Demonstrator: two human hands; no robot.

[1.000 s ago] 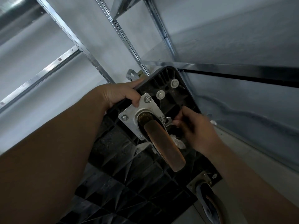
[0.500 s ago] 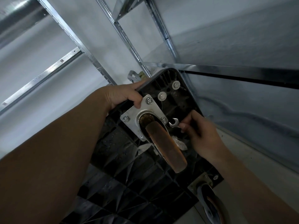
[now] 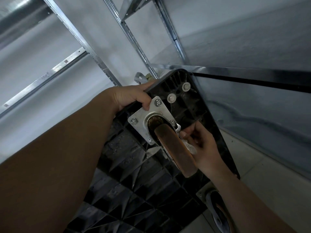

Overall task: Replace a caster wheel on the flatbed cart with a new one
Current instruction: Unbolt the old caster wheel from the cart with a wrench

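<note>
Metal racking and grey wall are backing our upended cart (image 3: 170, 190). We are pinching a small wrench (image 3: 177, 128) in our right hand (image 3: 200, 145) at a plate nut beside the worn caster (image 3: 175, 148), while our left hand (image 3: 130, 96) is gripping the cart's edge. Judging by this, we are unbolting; next, seat the wrench squarely and turn.

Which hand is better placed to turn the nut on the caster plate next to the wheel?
Probably the right hand: it already holds the small wrench at the nut on the caster plate beside the wheel. The left hand grips the cart edge and steadies it.
</note>
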